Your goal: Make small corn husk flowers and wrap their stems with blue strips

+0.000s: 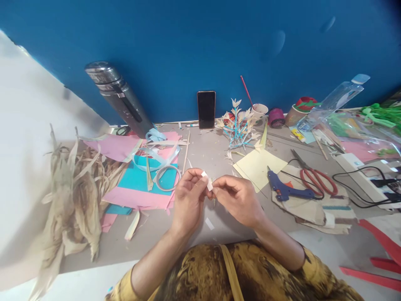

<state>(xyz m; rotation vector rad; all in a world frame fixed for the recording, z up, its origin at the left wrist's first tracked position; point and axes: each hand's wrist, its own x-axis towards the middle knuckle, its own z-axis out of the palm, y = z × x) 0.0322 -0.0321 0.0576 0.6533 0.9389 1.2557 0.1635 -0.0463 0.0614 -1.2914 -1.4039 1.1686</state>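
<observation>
L hand [189,200] has thumb + index pinched on a small white strip [210,184], thumb tip lying across it near mid-length; R hand [239,200] has thumb + index together at the strip's lower R end, apparently gripping its edge. Strip's long axis slants upper L to lower R: top end sticks out past the L thumb, bottom end points at the R fingers. Both hands are at it, above the worktop [202,150]; L looks to have the fuller grip.

Materials, L to R: dry corn husks [84,209], papery, ribbed, curled; metal flask [125,100], cylindrical, shiny cap; flat pink sheets [134,201] w/ matte turquoise sheet [131,179]; thin round tape roll [158,179] on top. Btwn hands + body, a white slip [209,224], flat, rectangular. Further R: spray of pointy pale flowers [237,133] w/ blue stems; pale yellow sheet [258,163], straight-edged; blue plastic glue gun [288,191], pistol-shaped; scissors [306,167] w/ looped red handles.
</observation>
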